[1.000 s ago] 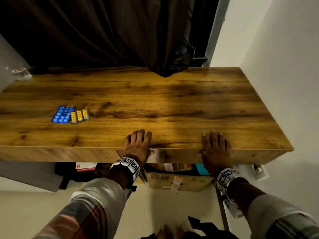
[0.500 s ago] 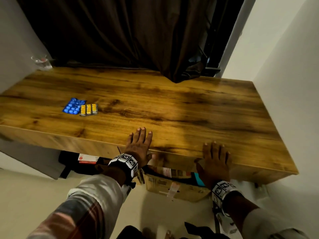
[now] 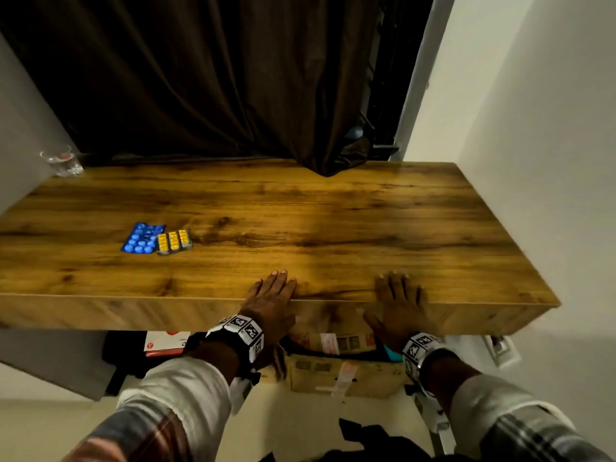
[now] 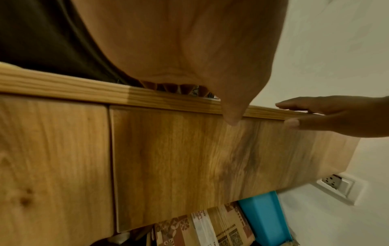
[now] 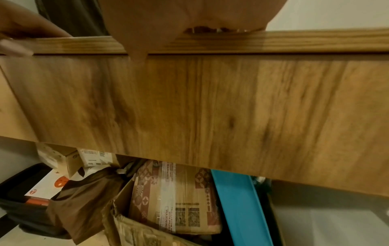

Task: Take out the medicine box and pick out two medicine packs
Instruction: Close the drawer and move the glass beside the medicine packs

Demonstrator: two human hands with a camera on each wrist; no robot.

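Two medicine packs lie on the left part of the wooden desk [image 3: 333,211]: a blue blister pack [image 3: 141,239] and, touching its right side, a yellow one [image 3: 174,241]. No medicine box shows in any view. My left hand [image 3: 272,293] and right hand [image 3: 398,295] lie flat on the desk's front edge, fingers straight on the top and thumbs down against the drawer front [image 4: 189,166]. The left wrist view shows the left thumb [image 4: 231,116] on that panel, with the right hand [image 4: 336,116] beside it. Neither hand holds anything. The drawer front [image 5: 189,108] sits flush under the top.
A clear glass [image 3: 61,160] stands at the desk's back left corner. A dark curtain [image 3: 216,78] hangs behind, and a white wall [image 3: 550,161] closes the right side. Under the desk are cardboard boxes [image 5: 174,199], a teal container [image 5: 238,208] and a wall socket [image 4: 336,184].
Both hands have stayed on the desk's front edge. Only the head view has swung and tilted; the two packs have not moved.
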